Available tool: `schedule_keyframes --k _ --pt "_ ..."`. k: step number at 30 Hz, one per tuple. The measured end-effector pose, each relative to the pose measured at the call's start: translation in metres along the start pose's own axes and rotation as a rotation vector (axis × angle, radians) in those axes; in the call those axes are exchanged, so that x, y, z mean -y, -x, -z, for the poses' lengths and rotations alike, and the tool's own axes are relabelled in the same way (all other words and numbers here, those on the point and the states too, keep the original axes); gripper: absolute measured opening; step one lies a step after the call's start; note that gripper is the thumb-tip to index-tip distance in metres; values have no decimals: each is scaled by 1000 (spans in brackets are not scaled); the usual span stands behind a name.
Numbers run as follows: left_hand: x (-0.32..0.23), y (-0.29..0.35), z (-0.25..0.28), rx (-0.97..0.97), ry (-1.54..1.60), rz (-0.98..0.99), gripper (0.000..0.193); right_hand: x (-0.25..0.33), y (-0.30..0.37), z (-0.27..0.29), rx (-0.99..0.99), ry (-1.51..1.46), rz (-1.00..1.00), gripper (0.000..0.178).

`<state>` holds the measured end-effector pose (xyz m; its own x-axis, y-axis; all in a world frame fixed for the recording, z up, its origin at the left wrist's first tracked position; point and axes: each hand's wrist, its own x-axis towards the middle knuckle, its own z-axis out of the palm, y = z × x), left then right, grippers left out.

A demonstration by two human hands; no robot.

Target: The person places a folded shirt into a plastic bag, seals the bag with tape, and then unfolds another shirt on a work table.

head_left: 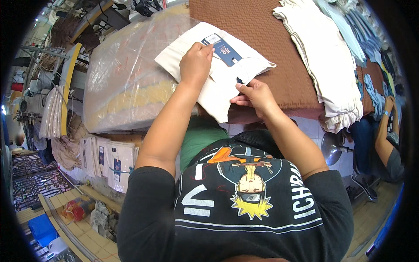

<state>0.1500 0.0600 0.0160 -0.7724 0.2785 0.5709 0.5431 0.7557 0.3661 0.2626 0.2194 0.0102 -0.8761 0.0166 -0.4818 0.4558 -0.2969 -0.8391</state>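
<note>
Tagging step: my left hand presses flat on folded cream garment beside blue hangtag; right hand grip pinches its hem. Next: steady fine fingerwork.

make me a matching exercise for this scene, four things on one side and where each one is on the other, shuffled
Things:
1. left hand
2. right hand
3. plastic bag
4. garment stack

Places:
A. far right of the brown mat
B. pinching the near edge of the folded garment
C. left of the folded garment, bulky and clear
D. pressing down beside the blue tag

Pairs: 1-D, 2-B, 3-C, 4-A

The folded garment is cream, the blue tag lies on top of it, and the brown mat is under it.
</note>
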Motion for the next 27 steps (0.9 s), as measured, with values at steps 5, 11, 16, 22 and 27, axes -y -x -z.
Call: schedule_keyframes --k 5,11,16,22,27 --pt "5 1 6 12 19 -20 18 -1 -8 -23 2 -60 35 22" --pt "8 0 13 13 -11 -43 19 3 -27 -48 17 -91 57 19" --pt "14 -2 19 8 0 -56 20 4 -45 -63 14 -125 75 18" --pt "28 -4 22 0 -28 -51 18 11 -65 -87 22 -103 61 16" --pt "39 -7 27 19 -55 -52 19 10 -85 -106 23 -109 93 15"
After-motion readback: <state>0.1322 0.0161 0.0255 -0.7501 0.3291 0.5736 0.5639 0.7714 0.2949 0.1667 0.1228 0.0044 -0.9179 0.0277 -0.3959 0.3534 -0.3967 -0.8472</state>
